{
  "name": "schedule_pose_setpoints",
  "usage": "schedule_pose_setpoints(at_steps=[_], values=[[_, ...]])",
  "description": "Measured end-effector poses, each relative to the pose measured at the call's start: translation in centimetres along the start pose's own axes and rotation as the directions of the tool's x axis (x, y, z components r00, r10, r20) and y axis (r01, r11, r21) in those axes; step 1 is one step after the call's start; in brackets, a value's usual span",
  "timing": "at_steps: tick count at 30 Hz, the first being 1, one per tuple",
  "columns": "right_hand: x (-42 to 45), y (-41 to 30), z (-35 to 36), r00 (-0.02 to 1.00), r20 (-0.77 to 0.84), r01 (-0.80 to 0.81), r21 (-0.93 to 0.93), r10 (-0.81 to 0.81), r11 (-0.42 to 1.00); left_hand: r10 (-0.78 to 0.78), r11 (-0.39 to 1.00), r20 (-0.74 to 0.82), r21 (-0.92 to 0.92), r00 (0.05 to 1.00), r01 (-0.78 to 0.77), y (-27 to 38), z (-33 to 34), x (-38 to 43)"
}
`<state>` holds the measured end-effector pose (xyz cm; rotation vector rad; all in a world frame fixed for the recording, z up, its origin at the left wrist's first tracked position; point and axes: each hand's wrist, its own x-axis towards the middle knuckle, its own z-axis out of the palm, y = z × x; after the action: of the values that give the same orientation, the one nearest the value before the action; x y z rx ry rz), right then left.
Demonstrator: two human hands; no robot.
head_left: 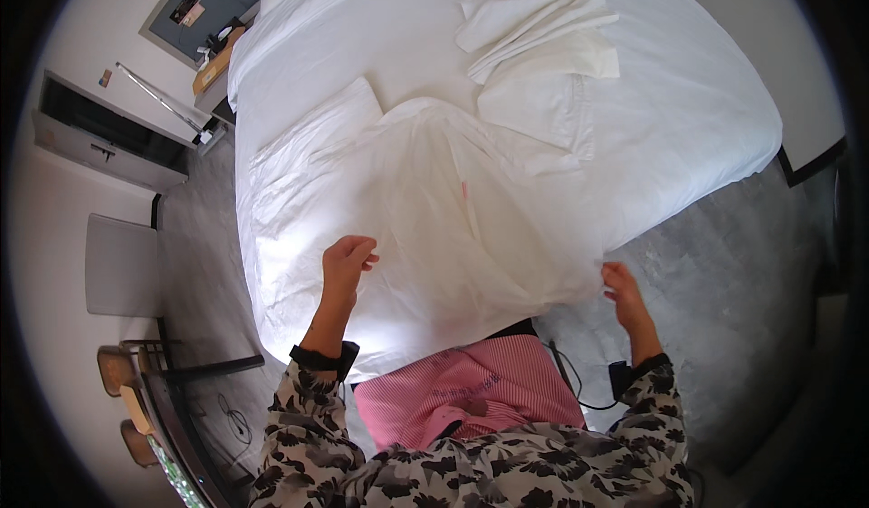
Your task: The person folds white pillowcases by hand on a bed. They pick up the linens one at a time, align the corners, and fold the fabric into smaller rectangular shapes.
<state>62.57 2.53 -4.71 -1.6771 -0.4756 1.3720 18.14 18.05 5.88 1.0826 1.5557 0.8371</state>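
My left hand [349, 255] is over the near left part of the bed, its fingers curled in against the white cloth; whether cloth is pinched between them is unclear. A thin white cloth [441, 236] bulges in loose folds between my hands, with a small red mark on it. At its right edge, my right hand [619, 283] has thumb and fingers at the blurred cloth corner, beyond the bed's side. Beyond lie a crumpled pile of white linen [536, 26] and a flat white fabric piece [339, 114], on the white-covered bed [679, 101].
Pink striped cloth [468, 386] covers something at the bed's foot, right before me. Cables [577, 386] lie on the grey floor to its right. A dark table [170, 413] and brown chairs [115, 372] stand lower left; a long-handled mop [159, 97] leans near a wooden bedside shelf [217, 63].
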Motion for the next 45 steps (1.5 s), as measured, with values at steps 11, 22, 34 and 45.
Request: schedule_pose_setpoints(at_steps=[11, 22, 34, 45], values=[[-9.5, -14.9, 0.4, 0.807, -0.086, 0.578, 0.315, -0.584, 0.753, -0.215, 0.946, -0.607, -0.325, 0.765, 0.008, -12.7, -17.6, -8.8], [-10.3, -18.0, -7.1, 0.867, -0.144, 0.498, 0.282, -0.477, 0.82, -0.797, 0.602, -0.494, -0.699, 0.347, 0.386, -34.1, -21.7, -14.6], [-11.2, -21.5, -5.2, 0.785, 0.136, 0.547, 0.306, -0.605, 0.779, -0.498, 0.55, 0.042, -0.756, 0.866, 0.354, -30.2, -12.4, -11.3], [-9.4, -22.7, -5.1, 0.783, 0.234, 0.481, 0.36, -0.576, 0.799, -0.246, 0.588, 0.111, -0.773, 0.963, 0.239, -25.4, -12.7, -14.7]])
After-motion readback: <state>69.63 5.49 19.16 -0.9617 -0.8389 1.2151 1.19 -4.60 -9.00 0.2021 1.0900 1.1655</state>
